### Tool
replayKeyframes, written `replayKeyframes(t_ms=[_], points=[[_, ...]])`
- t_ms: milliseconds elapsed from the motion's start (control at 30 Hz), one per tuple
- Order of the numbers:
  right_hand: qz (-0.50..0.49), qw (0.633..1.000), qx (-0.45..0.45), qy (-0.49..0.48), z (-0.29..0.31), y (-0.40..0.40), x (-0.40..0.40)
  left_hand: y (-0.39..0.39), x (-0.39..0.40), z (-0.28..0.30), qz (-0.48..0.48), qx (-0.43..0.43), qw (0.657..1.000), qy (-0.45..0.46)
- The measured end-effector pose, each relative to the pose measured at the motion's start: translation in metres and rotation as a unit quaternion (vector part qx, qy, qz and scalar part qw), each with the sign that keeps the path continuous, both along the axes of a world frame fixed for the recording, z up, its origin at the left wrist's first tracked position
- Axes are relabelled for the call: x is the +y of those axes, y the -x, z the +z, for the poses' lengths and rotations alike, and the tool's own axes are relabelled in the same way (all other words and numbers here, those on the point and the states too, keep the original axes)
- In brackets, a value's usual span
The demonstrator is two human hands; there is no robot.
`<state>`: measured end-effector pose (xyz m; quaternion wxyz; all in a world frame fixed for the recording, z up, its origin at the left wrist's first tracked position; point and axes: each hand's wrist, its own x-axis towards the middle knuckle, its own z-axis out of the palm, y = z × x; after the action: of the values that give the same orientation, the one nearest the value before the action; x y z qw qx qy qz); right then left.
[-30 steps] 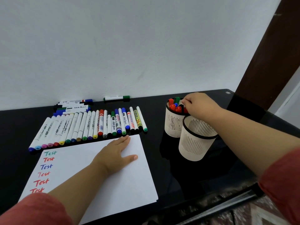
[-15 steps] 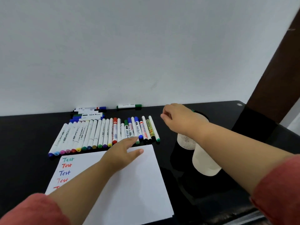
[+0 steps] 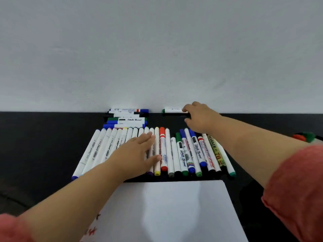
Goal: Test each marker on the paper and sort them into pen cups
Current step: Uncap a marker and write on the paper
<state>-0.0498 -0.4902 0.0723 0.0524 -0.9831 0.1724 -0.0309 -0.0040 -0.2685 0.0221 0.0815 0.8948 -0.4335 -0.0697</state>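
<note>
A long row of markers (image 3: 183,152) with coloured caps lies side by side on the black table, just beyond the white paper (image 3: 174,210). My left hand (image 3: 136,154) rests flat on the left-middle part of that row, fingers straight. A single white marker with a green cap (image 3: 172,110) lies against the wall. My right hand (image 3: 199,117) reaches over the row and its fingers curl round this marker's right end, with the thumb below. At the right edge, red and green caps stick out of a pen cup (image 3: 305,137) that my right arm mostly hides.
A small pile of whiteboard markers (image 3: 127,117) lies at the back by the wall, left of the green-capped one. Red test writing (image 3: 92,231) shows on the paper's lower left corner. The black table (image 3: 43,145) ends at the white wall.
My right hand left the pen cups and moved to the back wall, onto the green-capped marker. My left hand slid off the paper onto the marker row. The view tilted up and left.
</note>
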Motion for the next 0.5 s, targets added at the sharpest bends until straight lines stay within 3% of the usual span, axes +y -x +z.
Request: replayKeyframes(t_ms=[233,500], points=[[-0.005,1.000,0.016,-0.003,-0.033,-0.060,-0.019,-0.011,0.000,-0.009,-0.024,-0.004,1.000,0.019],[-0.013,0.997,0.004,0.070,-0.047,-0.080,-0.023,-0.012,0.001,-0.012,-0.033,0.005,0.999,0.037]])
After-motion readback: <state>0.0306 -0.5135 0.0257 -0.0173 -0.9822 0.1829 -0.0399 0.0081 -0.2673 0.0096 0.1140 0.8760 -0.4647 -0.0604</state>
